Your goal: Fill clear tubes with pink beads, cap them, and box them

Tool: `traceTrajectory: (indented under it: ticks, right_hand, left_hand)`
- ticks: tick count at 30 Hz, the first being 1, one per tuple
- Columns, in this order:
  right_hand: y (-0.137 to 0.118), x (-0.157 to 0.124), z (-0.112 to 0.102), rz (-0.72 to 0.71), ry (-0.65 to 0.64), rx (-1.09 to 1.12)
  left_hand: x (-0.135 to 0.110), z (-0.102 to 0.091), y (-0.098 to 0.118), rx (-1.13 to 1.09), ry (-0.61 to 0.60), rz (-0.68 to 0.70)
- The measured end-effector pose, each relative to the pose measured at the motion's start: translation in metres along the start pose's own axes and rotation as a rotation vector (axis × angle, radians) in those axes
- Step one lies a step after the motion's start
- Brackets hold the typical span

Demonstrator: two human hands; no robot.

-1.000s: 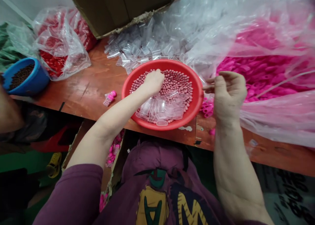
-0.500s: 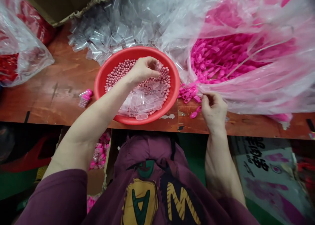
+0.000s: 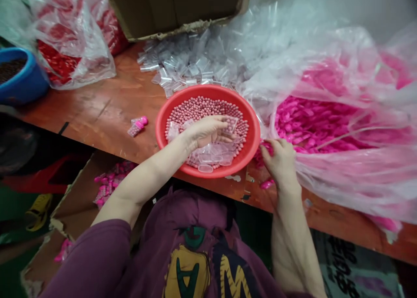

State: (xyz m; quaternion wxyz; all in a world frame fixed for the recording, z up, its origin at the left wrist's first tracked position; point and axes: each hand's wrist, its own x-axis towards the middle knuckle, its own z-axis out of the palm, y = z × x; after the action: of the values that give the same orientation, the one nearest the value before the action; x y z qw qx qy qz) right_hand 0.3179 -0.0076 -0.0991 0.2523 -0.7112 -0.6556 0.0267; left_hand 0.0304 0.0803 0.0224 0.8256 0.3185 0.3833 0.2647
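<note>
My left hand (image 3: 211, 130) is inside the red bowl (image 3: 159, 130), fingers curled round a clear plastic container (image 3: 232, 123). Under it lie many small pink beads (image 3: 195, 108) and more clear containers (image 3: 215, 153). At the bowl's right rim my right hand (image 3: 280, 161) pinches a pink plastic cap (image 3: 267, 147) at the small pile there; its fingertips partly cover the pile. One loose pink cap (image 3: 267, 183) lies just below this hand. Left of the bowl, filled containers with pink caps (image 3: 138, 126) rest on the table.
A heap of clear containers (image 3: 195, 65) spreads behind the bowl, before a cardboard box (image 3: 176, 7). To the right, a plastic bag (image 3: 352, 172) holds pink caps. Red pieces in a bag (image 3: 78, 54) and a blue tub (image 3: 22, 78) stand left. An open carton (image 3: 78, 202) sits below the table edge.
The view has swung left. My left hand has lowered in the bowl, toward the beads. My right hand has moved closer to the bowl's rim, onto the small pile of pink caps.
</note>
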Motion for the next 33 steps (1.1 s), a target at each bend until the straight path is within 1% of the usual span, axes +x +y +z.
traceTrajectory:
  ticks: [1,3,5,7,11,15,17,19,21,23,25,28,30,33]
  right_hand:
    - [0.004,0.002,-0.003,0.030,0.076,0.084]
    - [0.007,0.005,-0.008,0.154,0.206,0.327]
    - [0.000,0.007,-0.012,0.290,0.263,0.568]
    - [-0.015,0.009,-0.014,0.359,0.295,0.755]
    - [-0.055,0.019,-0.015,0.327,0.372,1.020]
    - [-0.094,0.043,-0.012,0.233,0.404,1.203]
    - [-0.112,0.056,-0.009,0.164,0.408,1.240]
    - [-0.128,0.066,-0.004,0.092,0.389,1.237]
    - [-0.139,0.072,0.002,0.041,0.362,1.209]
    - [-0.146,0.074,0.008,0.020,0.344,1.175]
    - [-0.147,0.072,0.012,0.034,0.332,1.155]
    - [-0.144,0.066,0.012,0.061,0.297,1.127]
    - [-0.141,0.062,0.010,0.057,0.268,1.087]
    - [-0.138,0.057,0.009,0.045,0.212,1.010]
  left_hand:
    - [0.000,-0.001,0.000,-0.017,-0.004,-0.003]
    - [0.000,-0.004,0.000,-0.041,-0.029,0.008]
    - [-0.001,-0.005,0.000,-0.060,-0.057,0.026]
    - [-0.003,-0.005,-0.001,-0.082,-0.077,0.034]
    - [-0.003,-0.006,-0.002,-0.122,-0.109,0.042]
    - [-0.003,-0.006,0.000,-0.187,-0.148,0.058]
    - [-0.004,-0.006,0.002,-0.200,-0.156,0.044]
    - [-0.005,-0.005,0.004,-0.217,-0.133,0.037]
    - [-0.005,-0.005,0.005,-0.255,-0.103,0.045]
    - [-0.005,-0.005,0.003,-0.282,-0.078,0.047]
    - [-0.004,-0.004,-0.001,-0.283,-0.050,0.050]
    - [-0.003,-0.002,-0.004,-0.301,-0.001,0.071]
    - [-0.003,-0.001,-0.003,-0.333,0.036,0.075]
    - [-0.002,-0.001,0.001,-0.373,0.122,0.045]
